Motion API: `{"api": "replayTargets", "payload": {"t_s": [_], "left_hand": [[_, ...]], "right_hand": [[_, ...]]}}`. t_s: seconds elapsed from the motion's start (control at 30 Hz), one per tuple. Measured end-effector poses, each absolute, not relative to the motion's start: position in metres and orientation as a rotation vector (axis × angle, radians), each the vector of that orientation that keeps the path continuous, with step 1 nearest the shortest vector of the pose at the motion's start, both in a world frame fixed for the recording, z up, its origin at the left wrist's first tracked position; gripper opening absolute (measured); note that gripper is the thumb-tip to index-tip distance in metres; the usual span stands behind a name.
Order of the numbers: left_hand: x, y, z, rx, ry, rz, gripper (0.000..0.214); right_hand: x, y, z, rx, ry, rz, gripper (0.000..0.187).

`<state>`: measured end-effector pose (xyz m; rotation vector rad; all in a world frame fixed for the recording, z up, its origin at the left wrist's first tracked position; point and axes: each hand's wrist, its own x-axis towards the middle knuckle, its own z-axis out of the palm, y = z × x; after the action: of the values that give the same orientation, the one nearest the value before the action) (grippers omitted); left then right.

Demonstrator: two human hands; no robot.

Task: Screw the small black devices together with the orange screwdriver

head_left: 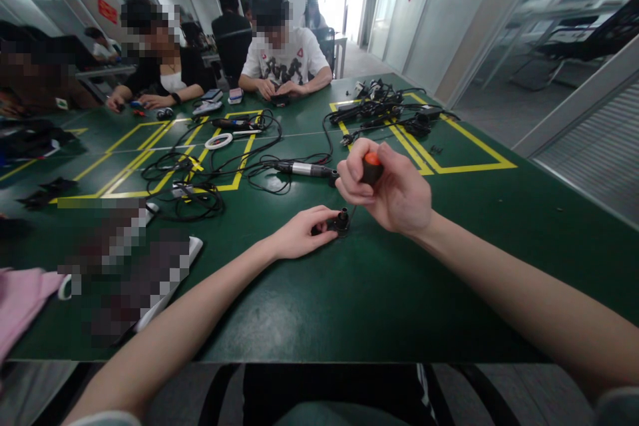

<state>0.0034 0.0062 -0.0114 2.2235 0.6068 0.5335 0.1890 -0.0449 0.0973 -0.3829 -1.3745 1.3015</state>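
My right hand (394,190) is closed around a screwdriver (371,170) with a black handle and an orange end. Its thin shaft slants down toward a small black part (342,219) on the green table. My left hand (304,233) pinches that part from the left, thumb and fingers on its side, holding it against the tabletop. The part has a short round stub pointing up; its exact kind is unclear. Whether the screwdriver's tip touches it cannot be made out. Just beyond my hands lies a silver and black cylindrical tool (304,170) with a cord.
Black cables (184,173) lie coiled at left centre, near a white ring (218,140). More cables (374,106) are piled at the back right. Yellow tape (469,168) marks rectangles on the table (449,279). Two blurred flat objects lie left. Co-workers (284,60) sit opposite.
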Motion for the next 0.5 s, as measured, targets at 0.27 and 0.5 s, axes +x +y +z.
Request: {"api": "replayTargets", "payload": {"t_s": [0.27,0.5], "left_hand": [[0.0040,0.0062,-0.0110,2.222,0.605,0.528,0.041],[0.0039,0.0060,-0.0125,2.215,0.614,0.535,0.045]], "right_hand": [[0.1893,-0.0453,0.0964,-0.379,-1.355,1.297,0.040],[0.1878,-0.0434,0.0980,-0.445,-1.333,1.277,0.056]]}}
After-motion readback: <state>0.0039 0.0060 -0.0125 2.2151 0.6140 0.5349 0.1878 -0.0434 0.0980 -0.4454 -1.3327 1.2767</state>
